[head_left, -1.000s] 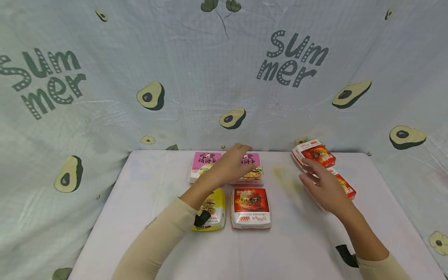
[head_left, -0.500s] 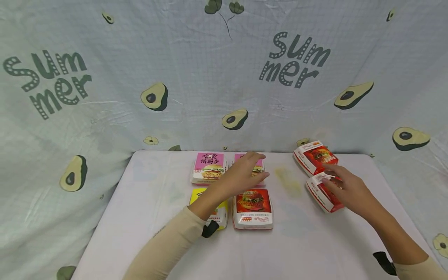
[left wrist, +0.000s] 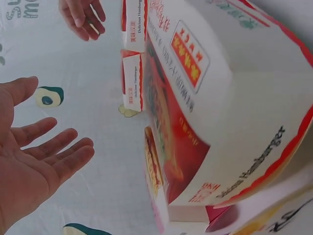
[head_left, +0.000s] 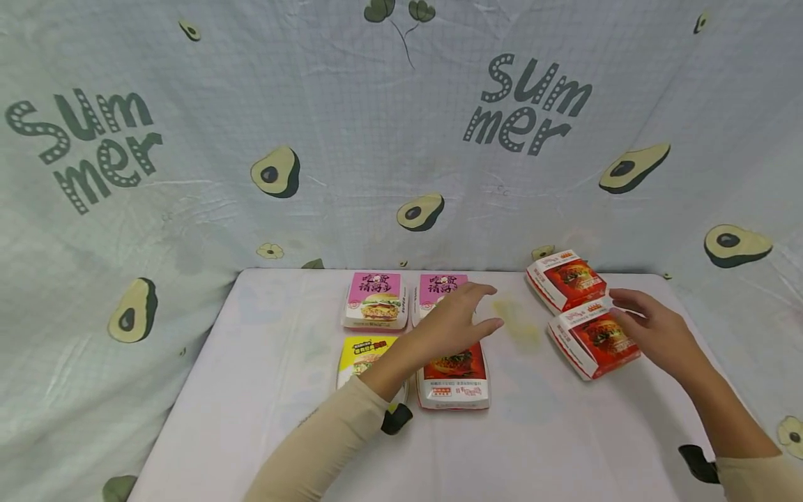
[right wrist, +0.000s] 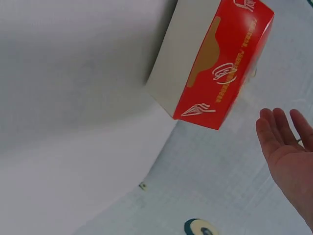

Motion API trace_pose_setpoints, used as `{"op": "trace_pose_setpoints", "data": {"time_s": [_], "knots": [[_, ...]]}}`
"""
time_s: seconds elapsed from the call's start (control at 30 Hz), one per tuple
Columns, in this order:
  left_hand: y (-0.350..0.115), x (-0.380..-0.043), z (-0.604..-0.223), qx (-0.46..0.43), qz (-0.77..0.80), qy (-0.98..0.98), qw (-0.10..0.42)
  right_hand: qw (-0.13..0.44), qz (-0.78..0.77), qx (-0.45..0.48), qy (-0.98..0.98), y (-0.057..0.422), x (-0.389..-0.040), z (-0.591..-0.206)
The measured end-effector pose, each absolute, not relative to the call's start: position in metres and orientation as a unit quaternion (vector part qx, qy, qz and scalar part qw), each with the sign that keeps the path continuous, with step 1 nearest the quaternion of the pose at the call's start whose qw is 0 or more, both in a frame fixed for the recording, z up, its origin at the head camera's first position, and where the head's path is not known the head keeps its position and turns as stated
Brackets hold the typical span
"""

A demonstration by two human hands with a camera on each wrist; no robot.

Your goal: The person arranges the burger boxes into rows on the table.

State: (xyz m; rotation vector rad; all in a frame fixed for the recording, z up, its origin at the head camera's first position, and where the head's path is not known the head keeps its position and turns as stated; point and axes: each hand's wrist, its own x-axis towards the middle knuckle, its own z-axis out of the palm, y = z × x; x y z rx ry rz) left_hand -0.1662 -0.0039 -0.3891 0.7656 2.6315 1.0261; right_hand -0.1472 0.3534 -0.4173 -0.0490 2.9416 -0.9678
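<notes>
The right hand (head_left: 657,336), fingers loose and empty, is beside two red-and-white cardboard burger boxes (head_left: 592,339) near the back right corner of a white worktop (head_left: 552,443). The left hand (head_left: 450,326), spread and empty, hovers over four more: two pink-and-white boxes (head_left: 376,301) by the back edge, a yellow box (head_left: 359,357) and a red-topped box (head_left: 454,385) in front.

Six boxes (head_left: 599,340) on a table (head_left: 527,443)
</notes>
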Motion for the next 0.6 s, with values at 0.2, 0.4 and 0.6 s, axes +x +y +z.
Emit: {"op": "trace_pose_setpoints", "data": {"time_s": [0.2,0.4,0.6], "knots": [[0.006,-0.165,-0.394,0.269,0.358,0.887,0.116,0.012,-0.318,0.008,0.948,0.361,-0.146,-0.424],[0.022,-0.166,-0.394,0.275,0.342,0.89,0.126,0.007,-0.329,0.036,0.944,0.362,-0.139,-0.427],[0.04,-0.175,-0.392,0.276,0.319,0.897,0.132,-0.005,-0.328,0.061,0.943,0.365,-0.126,-0.435]]}}
